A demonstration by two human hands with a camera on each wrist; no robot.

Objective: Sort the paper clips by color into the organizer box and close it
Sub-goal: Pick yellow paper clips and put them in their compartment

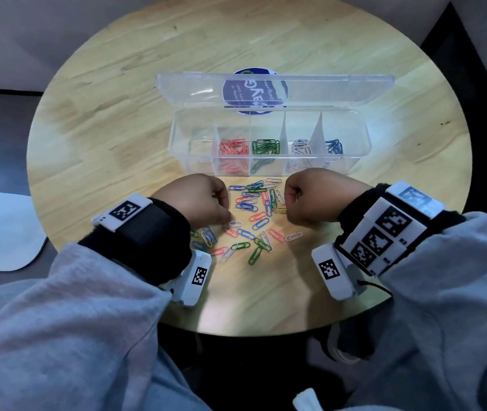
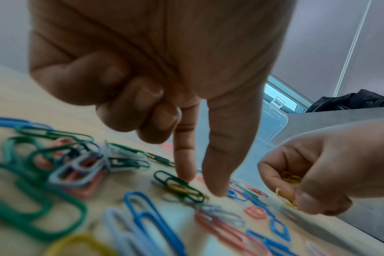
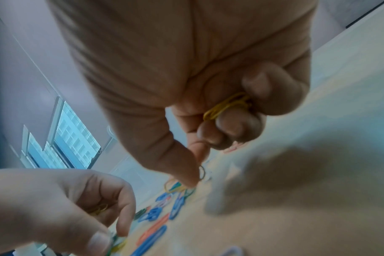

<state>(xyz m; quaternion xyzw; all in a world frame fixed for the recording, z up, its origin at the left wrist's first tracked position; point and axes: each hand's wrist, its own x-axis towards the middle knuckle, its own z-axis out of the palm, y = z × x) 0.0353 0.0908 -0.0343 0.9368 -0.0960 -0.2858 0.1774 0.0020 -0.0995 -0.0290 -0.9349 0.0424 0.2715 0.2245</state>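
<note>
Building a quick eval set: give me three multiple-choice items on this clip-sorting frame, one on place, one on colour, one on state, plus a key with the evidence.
1. Where does the loose pile of clips lie?
A. on the table in front of the organizer box
B. inside the lid
C. behind the box

2. What colour are the clips curled into the right hand?
A. red
B. yellow
C. white

3. What state is the organizer box in?
A. shut and latched
B. lid removed and set aside
C. open, lid tilted back

Key: 1 A, the pile sits on the table between the two hands, nearer the person than the organizer box. 2 B, the right wrist view shows yellow clips tucked under the right hand fingers. 3 C, the clear lid stands raised behind the compartments.
</note>
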